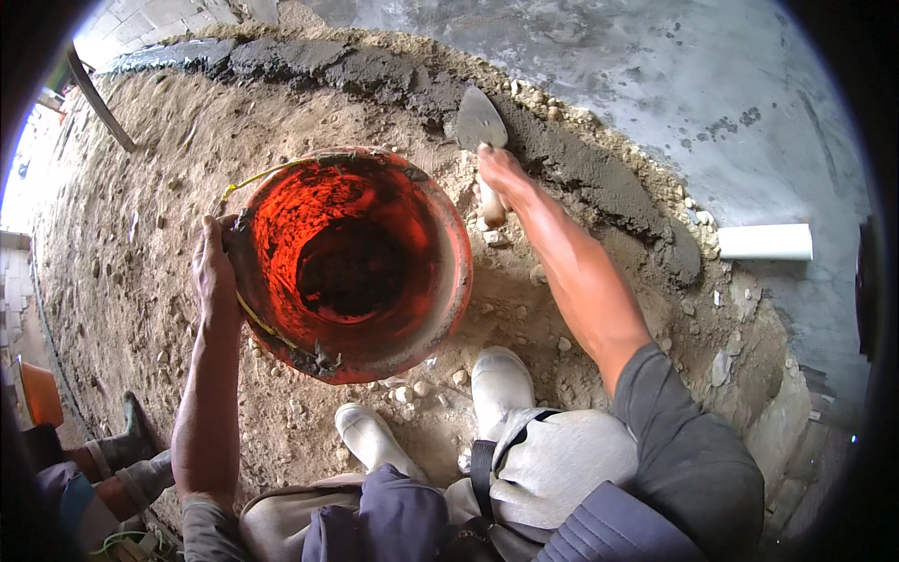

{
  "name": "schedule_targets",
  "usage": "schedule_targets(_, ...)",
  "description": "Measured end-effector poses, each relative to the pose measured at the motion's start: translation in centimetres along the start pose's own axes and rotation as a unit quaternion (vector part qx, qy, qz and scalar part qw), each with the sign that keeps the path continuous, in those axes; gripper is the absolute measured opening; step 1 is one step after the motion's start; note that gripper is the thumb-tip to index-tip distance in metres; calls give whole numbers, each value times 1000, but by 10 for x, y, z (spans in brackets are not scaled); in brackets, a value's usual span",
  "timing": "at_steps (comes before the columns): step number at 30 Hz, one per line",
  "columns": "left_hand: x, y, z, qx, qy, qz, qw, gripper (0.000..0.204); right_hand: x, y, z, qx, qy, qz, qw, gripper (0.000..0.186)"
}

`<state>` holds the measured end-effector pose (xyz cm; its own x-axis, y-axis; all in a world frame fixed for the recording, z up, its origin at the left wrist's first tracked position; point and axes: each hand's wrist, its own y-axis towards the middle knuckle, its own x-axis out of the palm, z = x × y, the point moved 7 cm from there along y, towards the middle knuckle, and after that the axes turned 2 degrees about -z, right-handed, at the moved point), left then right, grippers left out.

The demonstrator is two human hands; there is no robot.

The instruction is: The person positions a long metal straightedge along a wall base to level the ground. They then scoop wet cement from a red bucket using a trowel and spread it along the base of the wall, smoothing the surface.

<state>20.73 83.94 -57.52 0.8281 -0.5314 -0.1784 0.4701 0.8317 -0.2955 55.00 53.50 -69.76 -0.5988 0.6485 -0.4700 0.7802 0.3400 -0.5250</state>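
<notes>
Knees and grey trousers [552,468] filled the bottom of the head view, with two pale rubber boots [501,379] planted on the stony dirt ground [150,234] just below the bucket. Up from there, the orange bucket [351,262] sat tilted toward the person, its mouth open to the camera and a dark remnant of mortar low inside. The left hand [213,272] was clamped on the bucket's left rim, fingers wrapped over the edge, likely to hold it steady and tipped so the contents stayed within reach. Over on the other side, the right hand [496,178] had its grip closed around the pale handle of a trowel [479,122], blade pointing up and away, pressed flat against the band of wet grey mortar [562,159] that curved along the foot of the grey wall [655,75]. That angle looked suited to smearing the mortar along the joint between dirt and wall. A white pipe stub [763,242] jutted from the wall at the right, just beyond the end of the band. At the lower left edge another person's boot [126,440] and a second orange vessel [42,393] were partly in frame.
</notes>
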Motion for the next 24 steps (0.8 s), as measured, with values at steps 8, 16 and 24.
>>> schedule_targets(8, 45, -22, 26, -5, -97, -75, 992, 54, -87, -181, 25, 15, 37, -22, 999, 74)
schedule_targets(16, 143, -96, 73, 127, 38, -258, 957, 53, 0, -235, -41, -407, -449, -43, 794, 35)
schedule_targets(24, 160, -126, 66, 201, 98, -308, 925, 44, 51, -264, 11, -371, -605, -78, 700, 33)
